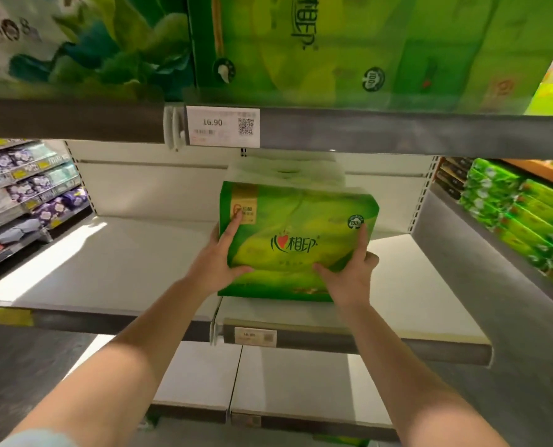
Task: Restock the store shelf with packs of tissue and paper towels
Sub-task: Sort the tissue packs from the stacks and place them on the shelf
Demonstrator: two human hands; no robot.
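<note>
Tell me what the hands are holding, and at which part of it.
Both hold one green tissue pack over the middle shelf. The left hand grips its lower left edge, the right hand its lower right corner.

Both hands hold a green tissue pack [296, 240] over the middle shelf [114, 262]. The left hand [218, 262] grips the pack's left edge, forefinger stretched up its face and thumb along the lower front. The right hand [352, 272] grips the right edge, forefinger up the side and thumb lying across the front. The pack's base sits at the shelf's front, just ahead of the wrists. Behind the pack, beyond the hands, stands a pale roll pack [285, 171]. Above the hands a price tag [222, 125] reads 16.90, with big green packs [365, 43] on the top shelf. Below the wrists is another tag [255, 337].
</note>
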